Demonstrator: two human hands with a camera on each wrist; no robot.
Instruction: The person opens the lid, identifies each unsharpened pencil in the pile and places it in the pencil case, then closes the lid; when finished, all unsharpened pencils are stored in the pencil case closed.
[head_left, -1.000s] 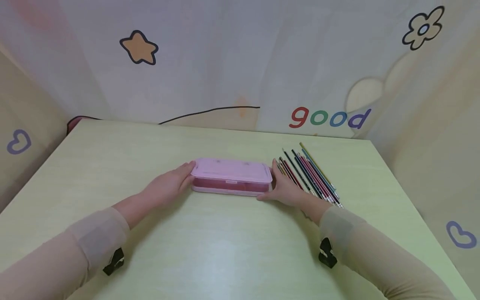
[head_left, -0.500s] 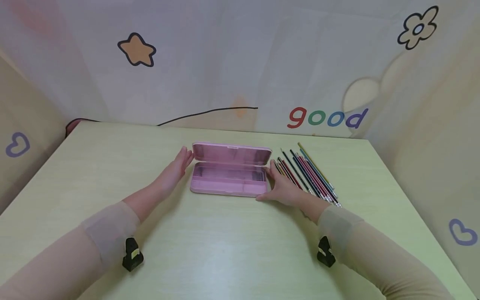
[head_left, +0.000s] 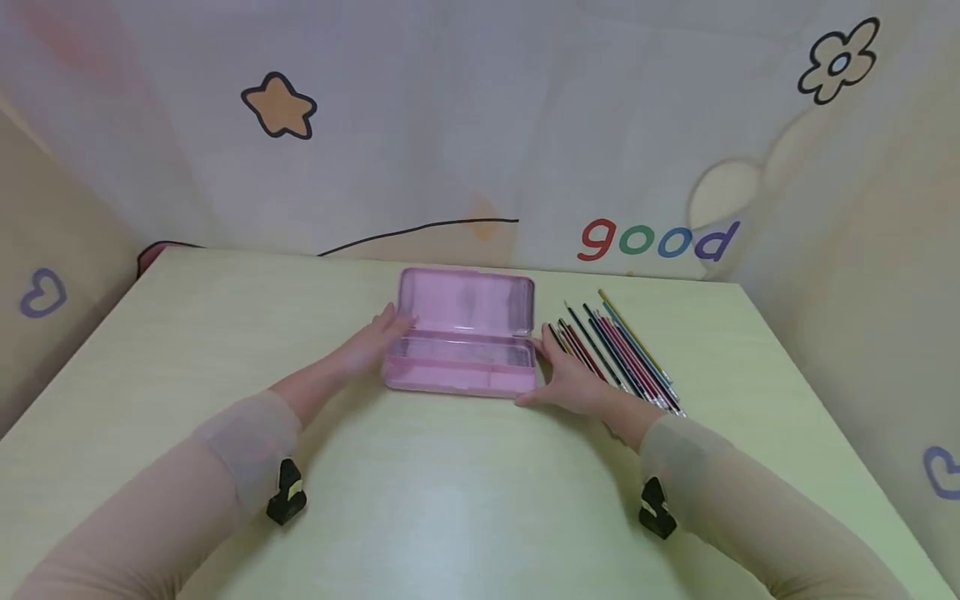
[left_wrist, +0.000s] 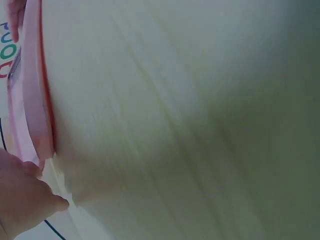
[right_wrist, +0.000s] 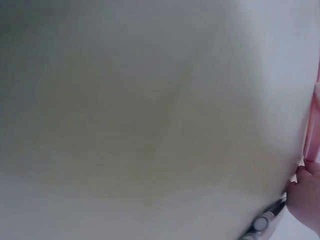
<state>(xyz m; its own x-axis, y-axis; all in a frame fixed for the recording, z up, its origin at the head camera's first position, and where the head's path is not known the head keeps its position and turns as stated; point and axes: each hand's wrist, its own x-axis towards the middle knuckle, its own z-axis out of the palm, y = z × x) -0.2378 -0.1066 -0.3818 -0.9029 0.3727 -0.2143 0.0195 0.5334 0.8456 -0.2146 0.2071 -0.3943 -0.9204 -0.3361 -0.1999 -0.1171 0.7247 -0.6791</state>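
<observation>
A pink pencil case (head_left: 459, 373) lies open at mid-table, its lid (head_left: 467, 300) standing nearly upright at the back. My left hand (head_left: 371, 346) touches the case's left end with straight fingers, up by the lid's lower corner. My right hand (head_left: 564, 373) lies flat on the table, thumb against the case's right end. In the left wrist view the case's pink edge (left_wrist: 35, 100) runs down the left side above my left hand (left_wrist: 22, 200). In the blurred right wrist view my right hand (right_wrist: 306, 200) shows at the lower right.
Several coloured pencils (head_left: 618, 350) lie side by side right of the case, just beyond my right hand; one pencil tip (right_wrist: 262, 222) shows in the right wrist view. The pale green table (head_left: 450, 500) ends at a patterned backdrop (head_left: 480, 125) behind and at both sides.
The case's lid has swung up from nearly shut to almost upright. My left hand moved forward along the case's left end with it. The right hand stayed put.
</observation>
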